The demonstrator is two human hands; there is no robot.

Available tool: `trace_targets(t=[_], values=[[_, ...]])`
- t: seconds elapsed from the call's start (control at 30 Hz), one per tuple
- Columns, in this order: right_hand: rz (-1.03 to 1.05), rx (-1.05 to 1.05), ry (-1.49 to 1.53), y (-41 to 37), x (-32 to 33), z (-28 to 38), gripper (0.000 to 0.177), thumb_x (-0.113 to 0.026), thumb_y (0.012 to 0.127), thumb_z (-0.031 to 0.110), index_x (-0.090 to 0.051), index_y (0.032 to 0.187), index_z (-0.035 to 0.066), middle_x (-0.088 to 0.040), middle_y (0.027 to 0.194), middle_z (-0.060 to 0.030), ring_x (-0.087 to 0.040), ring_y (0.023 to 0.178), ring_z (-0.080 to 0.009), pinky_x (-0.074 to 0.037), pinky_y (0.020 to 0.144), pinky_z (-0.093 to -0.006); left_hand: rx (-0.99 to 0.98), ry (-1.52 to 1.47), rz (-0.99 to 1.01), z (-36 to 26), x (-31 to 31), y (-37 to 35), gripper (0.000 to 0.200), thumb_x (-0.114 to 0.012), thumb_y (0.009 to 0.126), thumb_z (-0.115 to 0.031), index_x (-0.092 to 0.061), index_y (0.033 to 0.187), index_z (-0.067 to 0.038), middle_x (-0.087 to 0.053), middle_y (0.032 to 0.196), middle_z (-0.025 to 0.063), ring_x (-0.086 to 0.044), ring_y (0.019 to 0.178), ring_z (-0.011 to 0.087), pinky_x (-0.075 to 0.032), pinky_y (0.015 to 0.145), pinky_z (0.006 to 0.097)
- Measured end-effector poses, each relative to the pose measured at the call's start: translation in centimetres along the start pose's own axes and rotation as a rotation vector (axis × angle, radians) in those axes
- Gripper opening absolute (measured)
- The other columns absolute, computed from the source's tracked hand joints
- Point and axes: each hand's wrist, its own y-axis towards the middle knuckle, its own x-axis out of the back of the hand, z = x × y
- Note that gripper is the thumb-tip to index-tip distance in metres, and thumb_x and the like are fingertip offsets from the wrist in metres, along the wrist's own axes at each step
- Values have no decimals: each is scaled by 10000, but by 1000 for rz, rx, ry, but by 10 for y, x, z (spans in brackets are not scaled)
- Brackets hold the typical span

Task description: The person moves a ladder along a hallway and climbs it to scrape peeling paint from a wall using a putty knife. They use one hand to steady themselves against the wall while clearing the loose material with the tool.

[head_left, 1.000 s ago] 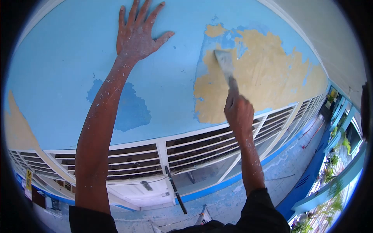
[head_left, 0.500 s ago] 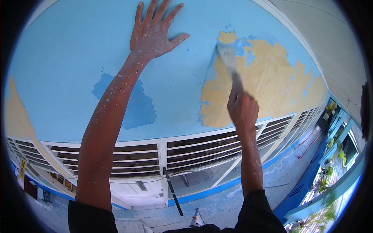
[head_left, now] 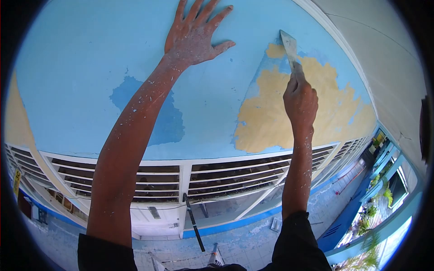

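Flat against the light blue wall (head_left: 217,104), my left hand (head_left: 192,43) rests with its fingers spread. My right hand (head_left: 300,101) grips the handle of a putty knife (head_left: 289,45). Its wide blade lies on the wall at the upper edge of a bare yellowish patch (head_left: 275,106), where the paint is off. Below my left forearm shows a darker blue patch (head_left: 167,122) with ragged edges. Pale paint flecks dot both forearms.
White louvred vents (head_left: 239,174) run below the wall, with a black pole (head_left: 194,226) under them. A ladder top (head_left: 214,255) shows at the bottom. The ceiling (head_left: 370,54) borders the wall on the right. A red metal frame (head_left: 350,178) and plants (head_left: 370,212) stand lower right.
The putty knife in my right hand has moved up and to the right along the wall, past the top of the yellowish patch. My left hand stays flat; the view has shifted slightly.
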Motion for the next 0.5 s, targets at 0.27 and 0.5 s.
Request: trace_targets(t=[0.27, 0.5], values=[[32, 69, 9, -43, 4, 10, 413, -565, 1021, 157, -612, 1430, 128, -662, 651, -230, -679, 594, -434, -538, 537, -539, -19, -35, -12, 3, -3, -2, 916, -365, 979, -771, -169, 1680, -216, -12, 1762, 91, 24, 1617, 327, 26, 1301, 583], [9, 44, 30, -32, 7, 6, 374, -562, 1033, 186, -632, 1396, 129, -674, 676, -233, -675, 602, -437, -533, 530, -530, -10, -12, -43, 0, 0, -1, 912, -372, 980, -766, -174, 1679, -215, -27, 1762, 89, 15, 1617, 330, 22, 1302, 584]])
